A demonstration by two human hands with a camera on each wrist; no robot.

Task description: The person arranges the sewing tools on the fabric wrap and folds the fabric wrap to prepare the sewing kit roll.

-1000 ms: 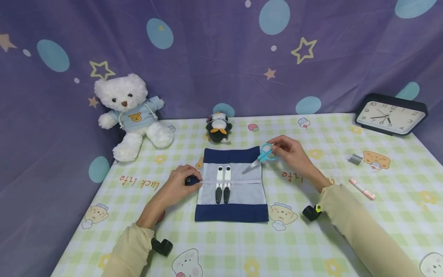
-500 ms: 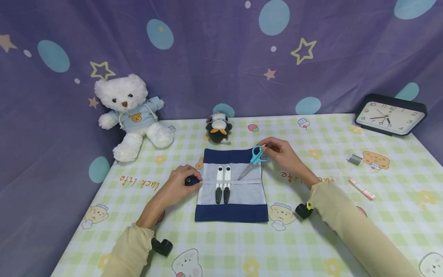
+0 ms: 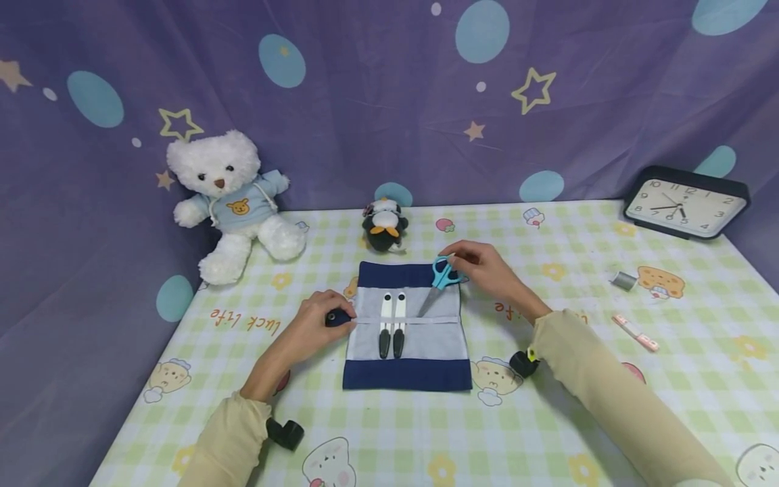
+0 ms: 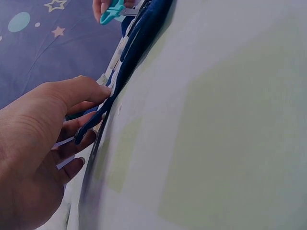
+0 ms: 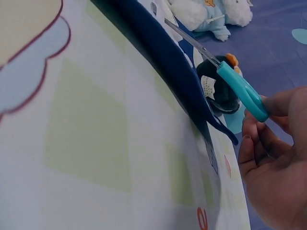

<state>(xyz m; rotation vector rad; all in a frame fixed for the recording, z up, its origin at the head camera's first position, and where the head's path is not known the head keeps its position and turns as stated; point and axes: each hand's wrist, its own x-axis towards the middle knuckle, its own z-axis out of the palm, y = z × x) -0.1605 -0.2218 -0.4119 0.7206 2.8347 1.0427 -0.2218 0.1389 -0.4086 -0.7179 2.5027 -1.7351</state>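
Observation:
An unrolled navy and grey fabric tool roll (image 3: 435, 343) lies flat on the table in the head view, with a thin elastic strip across its middle. Two slim white tools (image 3: 387, 308) with black ends sit side by side under that strip. At the roll's left edge my left hand (image 3: 318, 319) pinches the fabric beside a navy snap tab (image 4: 84, 132). My right hand (image 3: 483, 267) holds turquoise-handled scissors (image 3: 446, 273) by one finger loop, over the roll's upper right part. Their blades slant down-left, tips at the strip; whether they pass under it I cannot tell.
Behind the roll sits a penguin plush (image 3: 385, 224), and a white teddy bear (image 3: 234, 203) is at the back left. To the right are a grey spool (image 3: 624, 281), a small pink-ended item (image 3: 635, 333) and a black-framed clock (image 3: 686, 201).
My right hand has carried the scissors left and slightly down, turning them steeper, and their tips have come to the elastic strip. My left hand has stayed in place.

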